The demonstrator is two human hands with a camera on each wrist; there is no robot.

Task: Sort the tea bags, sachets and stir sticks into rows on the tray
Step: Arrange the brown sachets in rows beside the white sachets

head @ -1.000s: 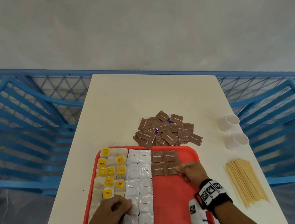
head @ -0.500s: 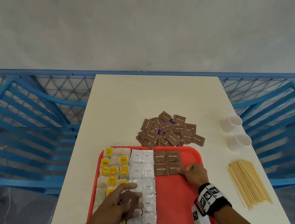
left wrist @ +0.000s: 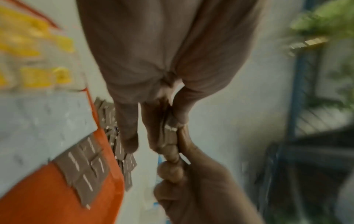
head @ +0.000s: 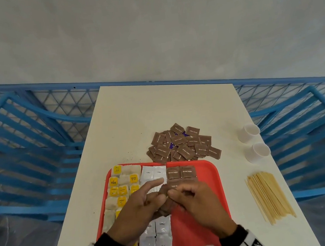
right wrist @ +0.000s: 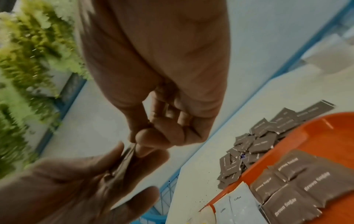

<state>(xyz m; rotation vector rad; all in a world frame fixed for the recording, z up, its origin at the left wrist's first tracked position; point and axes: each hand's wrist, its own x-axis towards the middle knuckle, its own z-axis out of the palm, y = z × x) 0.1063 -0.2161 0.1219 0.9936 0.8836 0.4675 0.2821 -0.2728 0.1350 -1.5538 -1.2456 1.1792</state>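
I count the tea bags [head: 122,190] and white coffee sachets [head: 153,173] already laid in rows on the left of the red tray [head: 209,170], with four brown sugar sachets [head: 180,172] starting the next row. Most brown sugar still sits in the pile [head: 182,143] on the table beyond the tray, and the stir sticks [head: 269,195] lie untouched to the right, so I judge the job roughly half done. Above the tray my left hand [head: 139,208] pinches a small stack of brown sachets [left wrist: 169,136], index finger extended; my right hand [head: 194,198] meets it, thumb and fingertips closed on the stack's top edge.
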